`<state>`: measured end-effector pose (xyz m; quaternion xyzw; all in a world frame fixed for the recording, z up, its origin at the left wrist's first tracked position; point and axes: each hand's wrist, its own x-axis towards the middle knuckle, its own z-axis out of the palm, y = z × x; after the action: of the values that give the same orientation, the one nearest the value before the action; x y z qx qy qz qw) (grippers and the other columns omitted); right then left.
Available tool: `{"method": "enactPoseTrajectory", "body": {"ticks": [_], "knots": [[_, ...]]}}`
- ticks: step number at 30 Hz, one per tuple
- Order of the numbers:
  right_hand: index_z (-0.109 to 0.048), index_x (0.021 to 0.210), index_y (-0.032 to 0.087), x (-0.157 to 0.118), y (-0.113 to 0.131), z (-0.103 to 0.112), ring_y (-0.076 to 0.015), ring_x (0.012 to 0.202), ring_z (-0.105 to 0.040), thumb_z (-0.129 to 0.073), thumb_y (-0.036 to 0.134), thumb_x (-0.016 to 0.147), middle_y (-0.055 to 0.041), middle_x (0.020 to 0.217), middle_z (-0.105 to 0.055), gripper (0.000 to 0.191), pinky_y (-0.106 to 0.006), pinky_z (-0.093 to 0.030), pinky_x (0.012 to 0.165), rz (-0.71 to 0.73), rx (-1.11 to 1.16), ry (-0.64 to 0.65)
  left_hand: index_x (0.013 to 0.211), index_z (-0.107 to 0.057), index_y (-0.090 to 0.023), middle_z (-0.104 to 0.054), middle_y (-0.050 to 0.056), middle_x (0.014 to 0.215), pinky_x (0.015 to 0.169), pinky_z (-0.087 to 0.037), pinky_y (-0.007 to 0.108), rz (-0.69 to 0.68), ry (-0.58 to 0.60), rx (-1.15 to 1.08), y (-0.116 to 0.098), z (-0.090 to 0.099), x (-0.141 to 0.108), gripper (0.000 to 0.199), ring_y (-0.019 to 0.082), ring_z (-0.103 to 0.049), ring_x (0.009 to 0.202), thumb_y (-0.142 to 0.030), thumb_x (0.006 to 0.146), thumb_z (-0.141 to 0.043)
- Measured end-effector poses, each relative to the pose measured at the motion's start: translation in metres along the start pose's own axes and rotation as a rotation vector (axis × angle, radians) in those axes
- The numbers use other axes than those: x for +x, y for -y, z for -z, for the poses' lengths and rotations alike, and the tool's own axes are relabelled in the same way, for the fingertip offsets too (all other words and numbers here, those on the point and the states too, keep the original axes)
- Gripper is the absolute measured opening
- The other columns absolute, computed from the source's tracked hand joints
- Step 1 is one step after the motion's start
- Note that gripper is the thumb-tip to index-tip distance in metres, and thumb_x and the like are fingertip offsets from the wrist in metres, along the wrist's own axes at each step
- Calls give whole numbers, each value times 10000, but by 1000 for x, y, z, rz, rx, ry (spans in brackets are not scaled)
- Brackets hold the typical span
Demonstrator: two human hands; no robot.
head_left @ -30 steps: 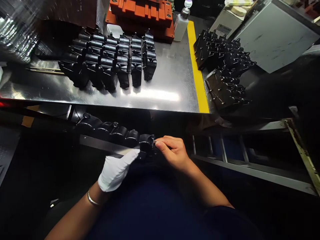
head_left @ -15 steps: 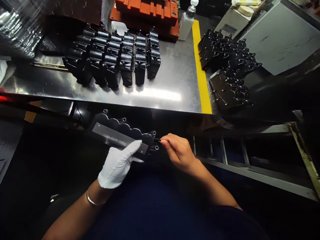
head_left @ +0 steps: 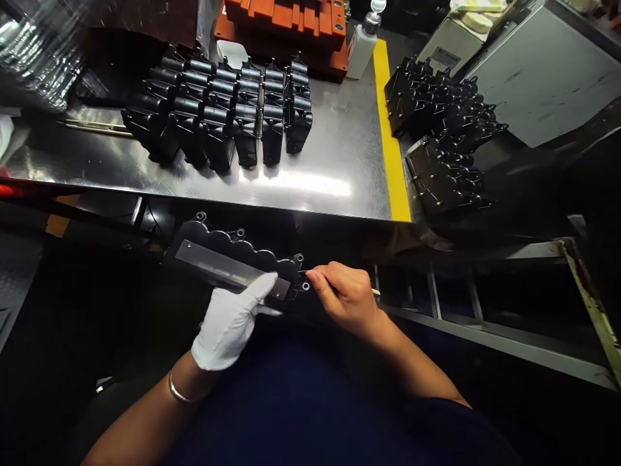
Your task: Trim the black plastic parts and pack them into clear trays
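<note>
A black molded part (head_left: 264, 255) with a scalloped edge and small ringed lugs is held above my lap, below the bench edge. Set into its face is a flat grey plate (head_left: 213, 262). My left hand (head_left: 228, 327), in a white glove, grips the part from below, its thumb lying over the plate. My bare right hand (head_left: 344, 291) is closed around a slim tool (head_left: 375, 292), whose pale end shows behind the fist. The tool's thin dark tip is at the right end of the part, between two lugs; its exact kind cannot be made out.
Several similar black parts (head_left: 223, 116) stand in a row on the metal bench (head_left: 334, 142). More black parts (head_left: 436, 103) are stacked beyond a yellow stripe (head_left: 388, 129). An orange fixture (head_left: 286, 32) and a bottle (head_left: 361, 48) stand behind. A metal frame (head_left: 485, 330) is at right.
The black part has shifted and turned slightly in my left hand. My right hand has tilted a little, and the tool's pale end now shows behind it.
</note>
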<state>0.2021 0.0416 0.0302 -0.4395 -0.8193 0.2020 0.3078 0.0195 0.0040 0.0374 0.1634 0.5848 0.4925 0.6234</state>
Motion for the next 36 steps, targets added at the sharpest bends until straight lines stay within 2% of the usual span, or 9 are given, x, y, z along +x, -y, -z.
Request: {"method": "enactPoseTrajectory", "body": {"ticks": [7,9,12,14,16,19,24,31,36], "knots": [[-687,750,138,-3,4,-4,-98,524,-561,-496,259,948,-23,596,-624,300,-213,-421,527,-47,-14,-8,685,-746,-207,-733,15,785,519,-615,274,-36,-23,106,-12,-5,-4,167,214,-693,715,-175,530,-800],[-683,731,139,-1,2,0,-95,518,-550,-487,276,954,-21,592,-617,327,-214,-406,520,-84,14,59,668,-736,-204,-726,10,756,508,-602,264,12,-49,109,-16,-6,-4,131,202,-685,684,-176,553,-791],[-675,703,149,9,-7,18,-82,512,-538,-495,303,956,-8,598,-623,346,-204,-382,512,-46,144,385,741,-734,-172,-717,17,728,497,-580,256,118,27,113,-18,-4,-3,165,190,-671,640,-223,597,-797],[-676,702,159,18,-15,32,-77,528,-549,-521,317,946,0,615,-636,329,-195,-377,519,87,265,668,833,-733,-146,-711,25,716,476,-557,247,155,120,132,-18,-1,-1,240,179,-660,609,-270,637,-795],[-678,719,164,25,-19,44,-76,546,-552,-534,323,940,2,625,-633,309,-192,-377,534,206,332,814,902,-721,-130,-713,35,740,445,-522,224,180,183,133,-19,3,2,289,168,-654,598,-292,672,-784],[-671,748,152,31,-20,51,-73,529,-511,-520,325,946,-5,637,-600,303,-202,-350,520,264,215,690,938,-704,-113,-718,59,797,462,-514,214,245,249,101,-20,6,7,298,162,-658,610,-276,698,-773],[-633,680,145,31,-18,45,-64,457,-410,-509,350,943,16,562,-511,356,-226,-254,461,363,-30,487,1004,-680,-154,-718,58,959,711,-571,240,243,350,-17,-19,5,12,254,188,-693,848,-200,758,-723],[-629,660,159,31,-19,40,-69,455,-399,-485,388,951,19,546,-505,397,-242,-243,459,386,-91,468,1038,-662,-134,-708,53,803,442,-482,174,298,323,31,-17,2,14,293,138,-653,598,-235,769,-720],[-630,662,161,33,-18,40,-70,449,-387,-491,379,950,21,549,-504,387,-254,-225,460,392,-99,496,1064,-671,-180,-719,51,879,468,-486,181,290,305,29,-16,3,15,324,152,-673,658,-254,755,-735]]}}
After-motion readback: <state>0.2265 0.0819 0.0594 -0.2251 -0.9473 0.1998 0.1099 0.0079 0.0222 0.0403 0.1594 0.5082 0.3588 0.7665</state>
